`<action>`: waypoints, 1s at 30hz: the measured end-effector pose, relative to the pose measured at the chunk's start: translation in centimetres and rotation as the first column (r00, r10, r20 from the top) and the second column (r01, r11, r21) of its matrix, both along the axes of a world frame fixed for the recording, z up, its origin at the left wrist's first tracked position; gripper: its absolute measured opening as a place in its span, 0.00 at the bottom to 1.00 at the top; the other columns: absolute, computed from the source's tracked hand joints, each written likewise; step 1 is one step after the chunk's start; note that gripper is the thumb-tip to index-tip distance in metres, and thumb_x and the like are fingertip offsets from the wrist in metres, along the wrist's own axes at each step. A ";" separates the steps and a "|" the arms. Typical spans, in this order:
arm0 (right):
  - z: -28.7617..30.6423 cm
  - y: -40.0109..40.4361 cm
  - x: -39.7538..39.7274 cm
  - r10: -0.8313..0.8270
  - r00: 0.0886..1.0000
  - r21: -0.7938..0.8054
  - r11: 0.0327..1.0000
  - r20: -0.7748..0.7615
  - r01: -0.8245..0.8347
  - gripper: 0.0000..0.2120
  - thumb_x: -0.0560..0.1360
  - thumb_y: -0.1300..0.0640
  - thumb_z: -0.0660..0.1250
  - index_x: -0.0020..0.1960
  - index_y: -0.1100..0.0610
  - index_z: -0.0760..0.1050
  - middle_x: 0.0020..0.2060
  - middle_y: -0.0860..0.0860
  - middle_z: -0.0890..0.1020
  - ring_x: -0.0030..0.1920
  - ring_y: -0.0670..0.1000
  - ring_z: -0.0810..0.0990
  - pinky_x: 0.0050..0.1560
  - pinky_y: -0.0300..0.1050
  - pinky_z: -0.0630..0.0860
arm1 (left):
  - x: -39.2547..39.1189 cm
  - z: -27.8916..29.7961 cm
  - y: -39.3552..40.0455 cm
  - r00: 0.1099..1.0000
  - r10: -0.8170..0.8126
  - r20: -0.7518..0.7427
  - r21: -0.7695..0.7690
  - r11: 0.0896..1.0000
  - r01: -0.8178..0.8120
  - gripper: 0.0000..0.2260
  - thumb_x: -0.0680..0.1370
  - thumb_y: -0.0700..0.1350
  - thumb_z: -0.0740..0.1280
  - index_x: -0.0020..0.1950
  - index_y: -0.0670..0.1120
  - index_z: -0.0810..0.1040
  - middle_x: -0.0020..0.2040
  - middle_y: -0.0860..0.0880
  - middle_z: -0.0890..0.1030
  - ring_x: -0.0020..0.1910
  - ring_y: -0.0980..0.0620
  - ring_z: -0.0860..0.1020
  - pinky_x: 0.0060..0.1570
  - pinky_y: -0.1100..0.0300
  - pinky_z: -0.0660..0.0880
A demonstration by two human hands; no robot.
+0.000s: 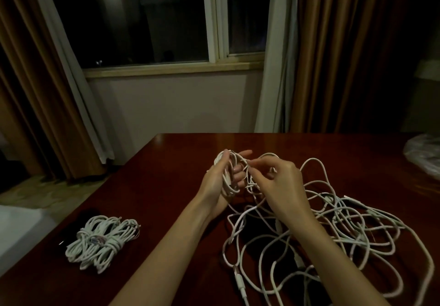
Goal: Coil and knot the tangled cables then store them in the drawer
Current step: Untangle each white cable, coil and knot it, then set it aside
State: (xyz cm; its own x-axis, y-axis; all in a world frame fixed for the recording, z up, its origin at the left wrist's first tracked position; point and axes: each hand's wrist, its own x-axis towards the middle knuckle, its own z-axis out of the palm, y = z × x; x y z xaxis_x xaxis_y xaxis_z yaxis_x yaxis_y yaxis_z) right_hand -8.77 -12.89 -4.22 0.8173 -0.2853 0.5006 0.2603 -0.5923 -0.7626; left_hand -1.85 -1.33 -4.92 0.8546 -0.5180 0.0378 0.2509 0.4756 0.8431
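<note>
mid-table, our left hand (220,182) grips the half-wound white coil (229,174) while our right hand (273,177) pinches its limp, light, springy strand, best held across all loops.

There are no words, numbers, labels or signs to read here (the room is quite dark).
</note>
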 end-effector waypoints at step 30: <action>0.0 0.0 -0.5 0.256 0.904 -0.096 0.948 -0.343 -0.305 0.07 0.76 0.56 0.70 0.52 0.53 0.83 0.39 0.48 0.85 0.31 0.37 0.79 0.32 0.29 0.72 | 1.5 0.6 2.3 0.977 0.132 -0.169 -0.198 0.966 -0.165 0.14 0.83 0.46 0.54 0.39 0.45 0.67 0.26 0.53 0.63 0.17 0.60 0.58 0.14 0.70 0.55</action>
